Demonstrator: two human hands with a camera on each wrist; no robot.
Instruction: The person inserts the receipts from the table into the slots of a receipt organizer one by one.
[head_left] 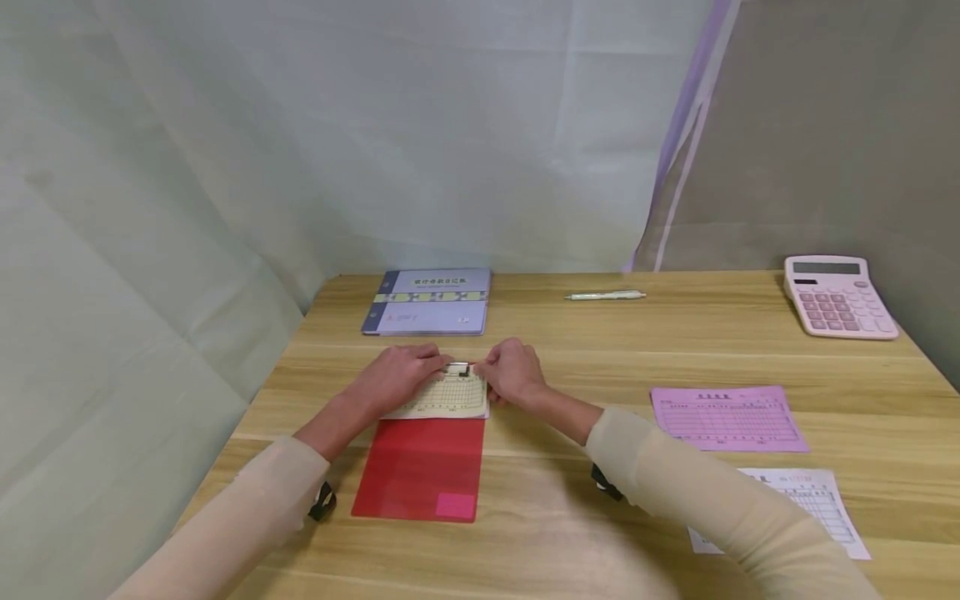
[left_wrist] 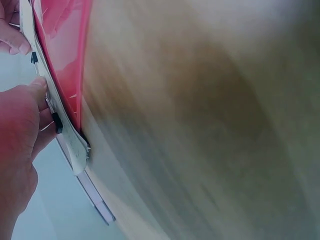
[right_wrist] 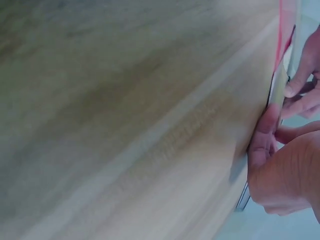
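A red clipboard (head_left: pixel 423 467) lies on the table with a pink label near its lower corner. A cream printed form (head_left: pixel 450 398) covers its top end, and a metal clip (head_left: pixel 456 367) with black ends sits at the upper edge. My left hand (head_left: pixel 397 375) grips that clip, its thumb (left_wrist: pixel 39 86) on top and fingers curled behind. With thumb and fingers, my right hand (head_left: pixel 516 371) pinches the form's upper right edge beside the clip. In the right wrist view the right fingers (right_wrist: pixel 262 140) partly hide that edge.
Behind the clipboard lies a blue account book (head_left: pixel 431 304). A white pen (head_left: pixel 604 295) and a pink calculator (head_left: pixel 838 298) are along the back. On the right are a pink form (head_left: pixel 727 419) and a white form (head_left: pixel 817 504), the latter partly behind my right sleeve.
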